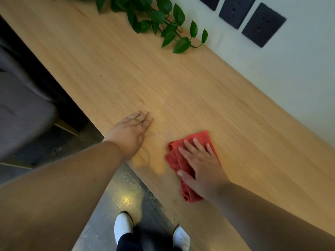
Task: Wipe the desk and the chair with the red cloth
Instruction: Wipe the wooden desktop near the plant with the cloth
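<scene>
Right hand (201, 165) flat on red cloth (176, 160)

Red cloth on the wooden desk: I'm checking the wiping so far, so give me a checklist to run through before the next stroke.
1. Red cloth under the right hand: ok, palm flat on it.
2. Cloth flat on the light wooden desk: ok, though folded and bunched.
3. Left hand clear of the cloth: ok, resting apart near the desk edge.
4. Path ahead: ok, bare up to the green trailing plant.
5. Grey chair wiped: cannot tell.
</scene>
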